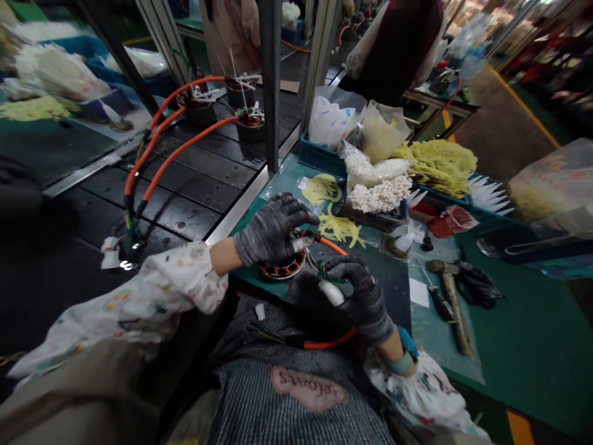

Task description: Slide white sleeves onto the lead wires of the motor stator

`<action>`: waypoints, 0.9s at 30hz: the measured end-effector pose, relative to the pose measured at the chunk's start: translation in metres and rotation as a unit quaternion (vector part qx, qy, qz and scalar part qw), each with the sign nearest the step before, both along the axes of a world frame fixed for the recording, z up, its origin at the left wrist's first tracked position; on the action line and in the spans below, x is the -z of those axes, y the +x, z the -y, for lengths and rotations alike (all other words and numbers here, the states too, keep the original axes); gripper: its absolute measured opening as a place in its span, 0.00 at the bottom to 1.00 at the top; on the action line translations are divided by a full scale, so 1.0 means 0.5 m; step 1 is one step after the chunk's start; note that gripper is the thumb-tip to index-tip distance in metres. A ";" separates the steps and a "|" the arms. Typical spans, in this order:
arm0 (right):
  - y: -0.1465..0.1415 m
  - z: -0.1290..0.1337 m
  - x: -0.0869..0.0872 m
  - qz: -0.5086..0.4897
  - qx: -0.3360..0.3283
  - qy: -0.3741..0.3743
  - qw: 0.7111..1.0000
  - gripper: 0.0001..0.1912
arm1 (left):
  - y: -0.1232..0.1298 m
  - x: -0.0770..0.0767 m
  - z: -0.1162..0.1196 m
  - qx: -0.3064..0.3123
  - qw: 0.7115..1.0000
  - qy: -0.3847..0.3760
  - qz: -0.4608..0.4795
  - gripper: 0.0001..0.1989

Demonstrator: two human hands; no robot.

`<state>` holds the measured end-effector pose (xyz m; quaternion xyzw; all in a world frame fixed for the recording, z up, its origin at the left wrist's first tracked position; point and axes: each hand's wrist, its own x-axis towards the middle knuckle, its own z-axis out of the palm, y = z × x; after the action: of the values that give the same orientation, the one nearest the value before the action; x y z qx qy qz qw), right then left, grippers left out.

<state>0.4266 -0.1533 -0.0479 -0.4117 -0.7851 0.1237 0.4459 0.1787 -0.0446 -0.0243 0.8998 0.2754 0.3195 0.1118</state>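
Note:
My left hand (275,230), in a grey glove, rests over a round motor part (283,267) with red and black windings, near the front edge of the green bench. Its fingers are bent around an orange-sleeved cable (330,243) at the part's top. What lies under the fingertips is hidden. To the right, my right hand (359,296), also gloved, has curled fingers beside a green wire (340,280); what they grip is too small to make out. Another orange sleeve (331,341) hangs over my checked apron (296,377). Yellow flat pieces (340,227) lie just beyond my hands.
A hammer (451,303) and a dark-handled tool (439,301) lie at right. Bags of white pieces (377,185) and blue trays (319,154) stand behind. At left, a metal post (269,86) rises beside a conveyor (204,179) carrying similar parts. People stand beyond.

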 end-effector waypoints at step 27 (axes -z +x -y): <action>-0.072 0.007 -0.008 -0.112 0.200 -0.034 0.973 0.06 | 0.028 0.075 0.123 -0.076 0.992 0.100 0.014 0.16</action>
<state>0.3908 -0.1570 -0.0438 -0.5582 -0.6273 0.1040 0.5330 0.1925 -0.1062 -0.0620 0.8783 0.3079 0.3657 0.0011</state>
